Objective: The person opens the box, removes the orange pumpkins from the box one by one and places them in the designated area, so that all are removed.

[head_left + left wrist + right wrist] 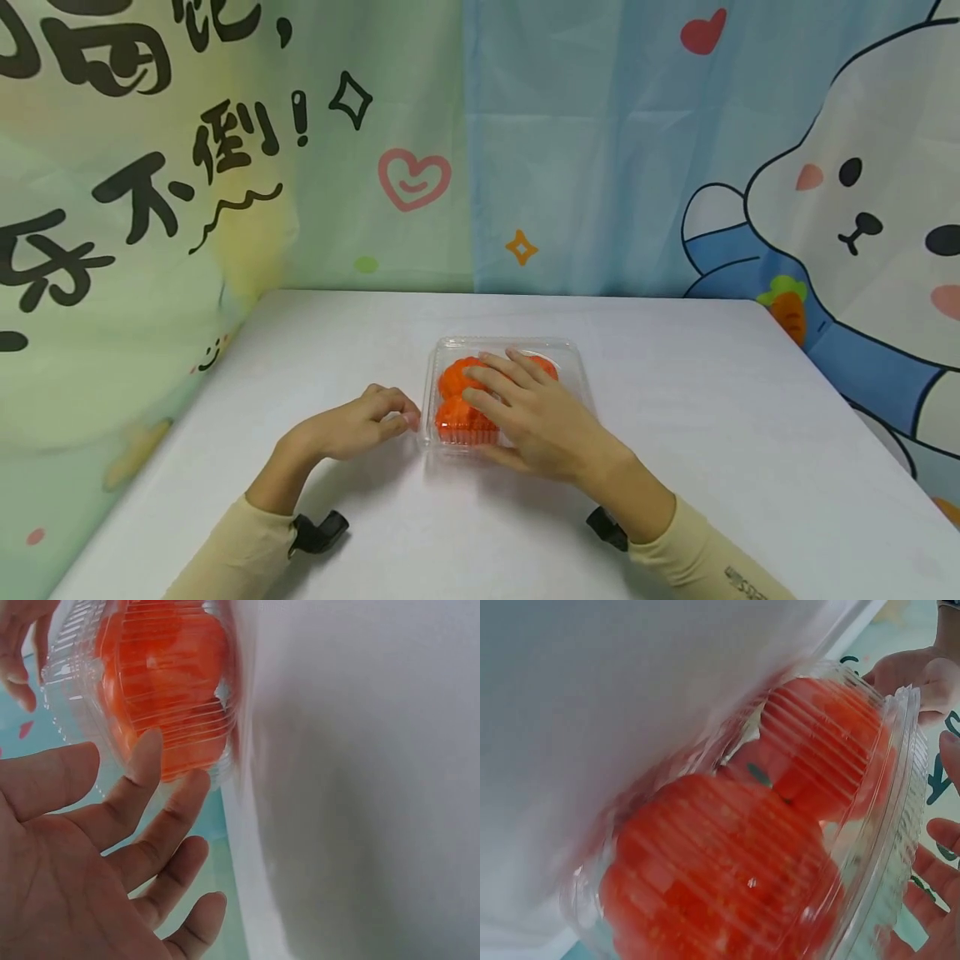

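A clear plastic box (573, 367) with a ribbed wall stands on the white table, holding several orange pumpkin-shaped pieces (459, 417). Over its top my right hand (536, 417) lies with the fingers extended, hiding part of the lid and contents. Close to the box's left side is my left hand (367, 423), holding nothing. The left wrist view shows that hand's loosely bent fingers (161, 832) beside the ribbed box (75, 667); whether they touch it, I cannot tell. One larger orange piece (720, 870) fills the near part of the box in the right wrist view.
The white tabletop (750, 417) extends around the box on every side. Behind it hangs a printed cloth backdrop (555, 150) with hearts, lettering and a cartoon animal. Black straps (318, 532) are worn on both wrists.
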The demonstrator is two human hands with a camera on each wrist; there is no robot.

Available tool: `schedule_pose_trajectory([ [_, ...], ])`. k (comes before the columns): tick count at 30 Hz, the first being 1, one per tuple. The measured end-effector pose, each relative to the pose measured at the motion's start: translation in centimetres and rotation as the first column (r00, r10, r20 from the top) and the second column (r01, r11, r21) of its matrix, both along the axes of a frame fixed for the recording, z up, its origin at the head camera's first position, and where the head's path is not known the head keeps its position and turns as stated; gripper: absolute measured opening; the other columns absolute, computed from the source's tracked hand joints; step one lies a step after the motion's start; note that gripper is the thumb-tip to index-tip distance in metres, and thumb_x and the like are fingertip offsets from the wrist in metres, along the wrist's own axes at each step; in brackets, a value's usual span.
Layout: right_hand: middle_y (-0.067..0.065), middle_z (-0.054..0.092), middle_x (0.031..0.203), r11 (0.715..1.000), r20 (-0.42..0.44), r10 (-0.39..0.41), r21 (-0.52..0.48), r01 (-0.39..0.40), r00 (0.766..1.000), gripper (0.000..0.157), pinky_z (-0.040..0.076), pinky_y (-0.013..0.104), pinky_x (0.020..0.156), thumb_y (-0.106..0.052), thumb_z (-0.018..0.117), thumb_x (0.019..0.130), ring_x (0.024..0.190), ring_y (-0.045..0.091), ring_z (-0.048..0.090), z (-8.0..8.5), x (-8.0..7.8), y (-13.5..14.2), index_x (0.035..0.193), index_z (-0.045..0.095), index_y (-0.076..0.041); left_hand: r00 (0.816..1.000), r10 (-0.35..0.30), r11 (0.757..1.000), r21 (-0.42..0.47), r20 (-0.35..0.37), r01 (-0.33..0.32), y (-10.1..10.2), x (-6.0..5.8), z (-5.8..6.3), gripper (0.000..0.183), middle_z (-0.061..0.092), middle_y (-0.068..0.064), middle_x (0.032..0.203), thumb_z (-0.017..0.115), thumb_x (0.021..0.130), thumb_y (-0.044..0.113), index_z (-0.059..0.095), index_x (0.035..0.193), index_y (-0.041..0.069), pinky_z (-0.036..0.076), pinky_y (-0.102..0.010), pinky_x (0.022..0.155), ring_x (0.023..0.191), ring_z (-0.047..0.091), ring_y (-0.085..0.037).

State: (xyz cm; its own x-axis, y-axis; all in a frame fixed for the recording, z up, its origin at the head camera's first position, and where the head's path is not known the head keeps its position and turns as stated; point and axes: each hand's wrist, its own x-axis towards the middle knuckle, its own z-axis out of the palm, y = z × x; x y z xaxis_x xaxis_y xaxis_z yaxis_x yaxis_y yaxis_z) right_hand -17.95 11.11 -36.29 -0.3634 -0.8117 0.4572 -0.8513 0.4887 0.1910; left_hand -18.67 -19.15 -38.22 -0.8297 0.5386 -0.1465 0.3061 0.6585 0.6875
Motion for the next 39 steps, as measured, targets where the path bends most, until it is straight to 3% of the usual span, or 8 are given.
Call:
schedule_pose_trajectory([
  [9,0.007,0.059,0.141,0.993,0.009,0.115,-0.008,-0.114,0.993,0.044,0.039,0.052,0.114,-0.036,0.082,0.086,0.137,0.03,0.051,-0.7,0.2,-0.7,0.121,0.064,-0.018,0.999,-0.027,1.0,0.017,0.039,0.026,0.1,0.0,-0.6,0.026,0.057,-0.005,0.121,0.05,0.106,0.029,0.067,0.12,0.015,0.04,-0.048,0.099,0.117,0.046,-0.022],
  [18,0.004,0.063,0.139,0.984,-0.036,0.181,0.0,-0.181,0.983,0.021,0.047,0.051,0.106,-0.027,0.077,0.092,0.135,0.03,0.054,-1.4,0.0,-1.0,0.112,0.071,-0.025,0.995,-0.097,0.994,0.052,0.0,0.097,-0.1,-0.3,-0.4,0.02,0.06,-0.001,0.112,0.051,0.105,0.021,0.068,0.113,0.015,0.04,-0.043,0.097,0.112,0.048,-0.022],
  [27,0.002,0.065,0.138,0.979,0.001,0.199,0.038,-0.199,0.98,0.01,0.051,0.042,0.103,-0.021,0.075,0.094,0.124,0.025,0.062,-1.3,0.3,-1.3,0.104,0.072,-0.022,0.986,-0.164,0.979,0.129,0.019,0.16,0.1,-0.6,-0.5,0.019,0.066,-0.004,0.109,0.052,0.104,0.016,0.067,0.111,0.007,0.041,-0.039,0.097,0.108,0.053,-0.021],
  [32,0.0,0.066,0.135,0.975,-0.056,0.208,0.09,-0.203,0.977,0.01,0.05,0.035,0.104,-0.021,0.078,0.092,0.122,0.024,0.063,-1.2,0.4,-1.4,0.101,0.075,-0.019,0.983,-0.17,0.974,0.164,0.065,0.157,0.1,-0.6,-0.8,0.018,0.065,-0.005,0.111,0.051,0.104,0.013,0.066,0.112,0.005,0.041,-0.038,0.097,0.107,0.052,-0.021],
  [39,0.003,0.068,0.128,0.981,-0.135,0.188,0.072,-0.179,0.973,0.009,0.054,0.037,0.098,-0.011,0.081,0.088,0.117,0.024,0.065,-1.6,0.6,-1.9,0.093,0.073,-0.013,0.983,-0.169,0.972,0.179,0.077,0.153,0.1,-0.8,-1.0,0.02,0.065,-0.004,0.111,0.049,0.103,0.012,0.066,0.112,0.005,0.04,-0.034,0.095,0.108,0.052,-0.022],
])
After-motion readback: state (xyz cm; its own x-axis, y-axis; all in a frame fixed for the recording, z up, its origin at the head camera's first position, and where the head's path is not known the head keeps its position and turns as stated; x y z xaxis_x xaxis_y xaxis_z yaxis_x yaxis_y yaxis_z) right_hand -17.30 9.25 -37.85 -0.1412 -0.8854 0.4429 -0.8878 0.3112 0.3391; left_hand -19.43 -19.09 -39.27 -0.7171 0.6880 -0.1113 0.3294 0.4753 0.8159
